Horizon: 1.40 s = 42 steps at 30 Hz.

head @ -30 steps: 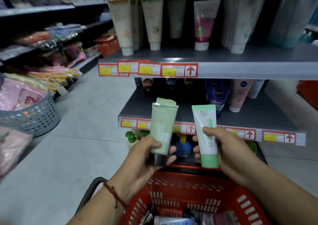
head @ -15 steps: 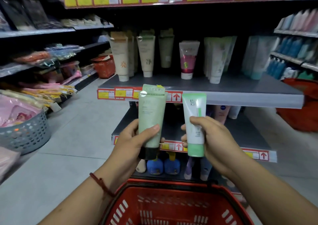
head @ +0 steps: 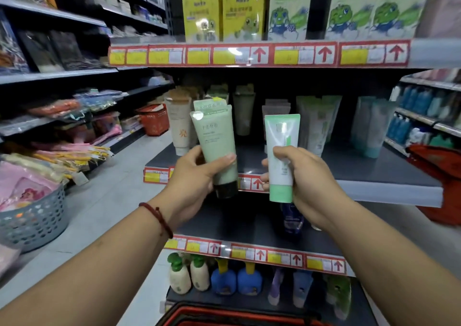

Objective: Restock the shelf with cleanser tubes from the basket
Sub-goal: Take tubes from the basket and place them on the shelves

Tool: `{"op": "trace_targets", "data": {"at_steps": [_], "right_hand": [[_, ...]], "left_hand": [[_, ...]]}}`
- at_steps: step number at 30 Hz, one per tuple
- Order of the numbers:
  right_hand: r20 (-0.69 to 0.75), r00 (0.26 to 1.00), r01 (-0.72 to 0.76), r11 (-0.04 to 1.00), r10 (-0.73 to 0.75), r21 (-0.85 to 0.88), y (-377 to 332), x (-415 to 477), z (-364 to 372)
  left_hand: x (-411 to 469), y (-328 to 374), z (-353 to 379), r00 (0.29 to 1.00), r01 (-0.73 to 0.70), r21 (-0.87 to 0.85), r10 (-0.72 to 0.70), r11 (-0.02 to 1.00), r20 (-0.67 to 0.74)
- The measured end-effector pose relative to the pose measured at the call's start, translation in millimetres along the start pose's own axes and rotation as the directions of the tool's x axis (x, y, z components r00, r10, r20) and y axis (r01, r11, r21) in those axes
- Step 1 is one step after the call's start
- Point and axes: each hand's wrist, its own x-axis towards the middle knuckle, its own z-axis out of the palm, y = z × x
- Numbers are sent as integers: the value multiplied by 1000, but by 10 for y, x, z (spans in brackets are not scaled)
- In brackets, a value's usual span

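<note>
Green tube [head: 216, 146] L hand [head: 194, 176], mint tube [head: 280, 131] R hand [head: 306, 176], before shelf edge [head: 386, 193].

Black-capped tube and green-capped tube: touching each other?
Apart. The head view shows the black-capped tube in the left hand and the green-capped tube in the right hand, with bare shelf visible between them.

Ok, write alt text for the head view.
The left hand holds a pale green tube, the right hand a white-and-green tube, both cap-down before a shelf of standing tubes. The rim of a red basket shows at the bottom.
</note>
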Motion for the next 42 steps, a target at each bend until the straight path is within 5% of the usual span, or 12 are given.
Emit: {"op": "trace_targets", "data": {"at_steps": [18, 29, 34, 42], "right_hand": [[-55, 997, -53, 995, 58, 87, 81, 785, -375], [16, 1000, -28, 995, 27, 93, 81, 879, -378], [30, 998, -57, 991, 54, 118, 111, 882, -378], [40, 996, -83, 990, 78, 116, 188, 904, -469]], "left_hand": [[2000, -230, 555, 956, -167, 551, 271, 818, -112], [2186, -453, 530, 967, -214, 529, 256, 821, -6], [2230, -539, 574, 984, -80, 586, 158, 806, -83], [2404, -698, 669, 952, 145, 843, 158, 518, -261]]}}
